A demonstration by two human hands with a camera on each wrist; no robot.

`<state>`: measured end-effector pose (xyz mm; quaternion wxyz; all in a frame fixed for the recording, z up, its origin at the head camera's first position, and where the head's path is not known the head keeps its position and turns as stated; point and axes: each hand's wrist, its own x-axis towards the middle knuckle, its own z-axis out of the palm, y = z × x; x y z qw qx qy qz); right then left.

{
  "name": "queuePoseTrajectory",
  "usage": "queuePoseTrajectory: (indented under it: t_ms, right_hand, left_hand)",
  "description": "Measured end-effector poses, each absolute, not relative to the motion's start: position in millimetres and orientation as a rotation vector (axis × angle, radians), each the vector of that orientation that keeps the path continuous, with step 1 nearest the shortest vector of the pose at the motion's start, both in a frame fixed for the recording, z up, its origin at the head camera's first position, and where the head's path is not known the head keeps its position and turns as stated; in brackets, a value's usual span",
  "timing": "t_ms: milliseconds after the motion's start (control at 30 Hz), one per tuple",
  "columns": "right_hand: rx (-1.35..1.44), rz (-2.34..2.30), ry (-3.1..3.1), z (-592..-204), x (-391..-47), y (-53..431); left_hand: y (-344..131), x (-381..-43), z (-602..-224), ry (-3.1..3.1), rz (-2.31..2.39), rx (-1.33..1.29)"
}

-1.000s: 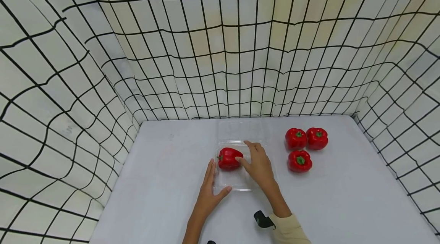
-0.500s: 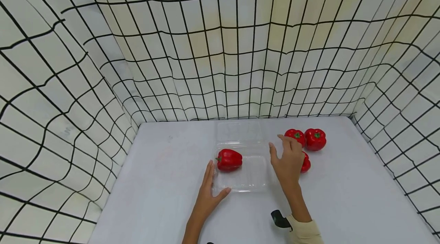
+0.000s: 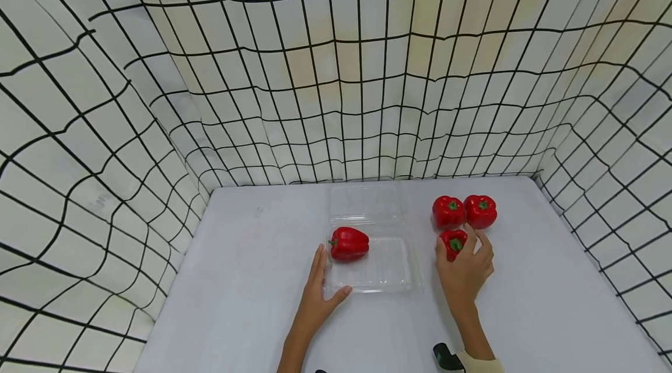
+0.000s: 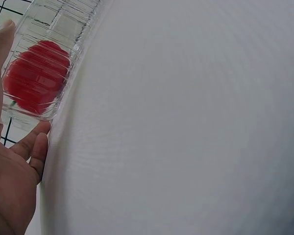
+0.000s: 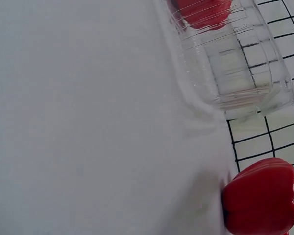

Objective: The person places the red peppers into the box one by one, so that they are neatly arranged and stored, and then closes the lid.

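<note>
Right hand [image 3: 465,272]: fingers curled round the front red pepper [image 3: 450,242], thumb on its left side. That pepper sits on the surface [image 3: 252,279], stem up, right of the clear container [image 3: 385,265]. Rear pair of peppers [image 3: 448,213] just behind it. Left hand [image 3: 317,298]: fingers straight along the container's left wall, nothing grasped. Lid [image 3: 364,201] open at back; inner pepper [image 3: 349,244] lies on its side, left half.

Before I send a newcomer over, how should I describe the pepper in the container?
On the white table, find the clear container by the left hand. Inside, the red pepper lies on its side, unlike the three stem-up peppers outside.
</note>
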<state>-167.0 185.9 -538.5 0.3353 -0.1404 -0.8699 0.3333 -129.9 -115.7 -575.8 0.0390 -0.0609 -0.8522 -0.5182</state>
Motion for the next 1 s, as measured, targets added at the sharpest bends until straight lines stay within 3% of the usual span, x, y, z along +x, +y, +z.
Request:
queuePoseTrajectory:
  t_ms: [1000]
  right_hand:
    - [-0.546,1.143,-2.393,-563,-162,189]
  left_hand:
    - [-116,-129,-574,-2.616,-1.594,-0.178]
